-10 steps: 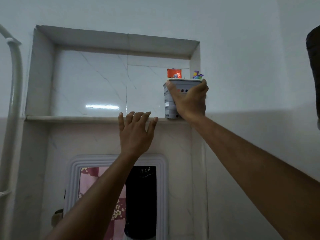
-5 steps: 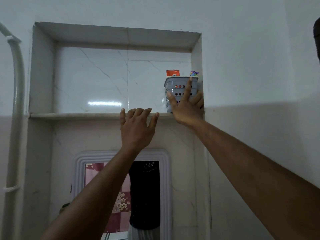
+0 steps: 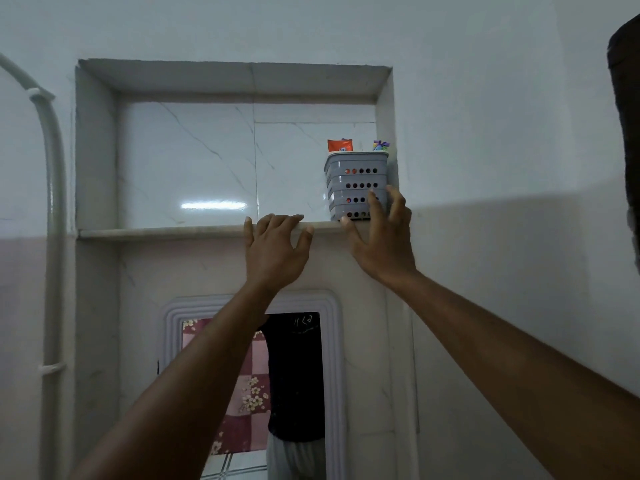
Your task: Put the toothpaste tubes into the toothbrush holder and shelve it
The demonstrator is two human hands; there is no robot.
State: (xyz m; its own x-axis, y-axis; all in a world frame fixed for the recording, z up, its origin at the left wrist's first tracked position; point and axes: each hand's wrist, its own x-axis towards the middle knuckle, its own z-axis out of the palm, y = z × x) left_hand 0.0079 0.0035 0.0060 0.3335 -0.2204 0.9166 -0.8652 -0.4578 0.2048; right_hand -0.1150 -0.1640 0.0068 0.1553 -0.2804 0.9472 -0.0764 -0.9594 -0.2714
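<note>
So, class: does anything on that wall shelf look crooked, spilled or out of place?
Nothing stands out. The grey toothbrush holder stands upright at the right end of the shelf, tubes poking from its top. The right hand is open beside it.

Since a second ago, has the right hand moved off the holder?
Yes. The right hand dropped from the toothbrush holder rim toward the shelf ledge, fingers open.

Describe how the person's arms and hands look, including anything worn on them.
Both forearms are bare to the frame edge, with no sleeves visible. The left hand and right hand show no gloves, rings, watch or bracelets. No markings are visible on them.
</note>
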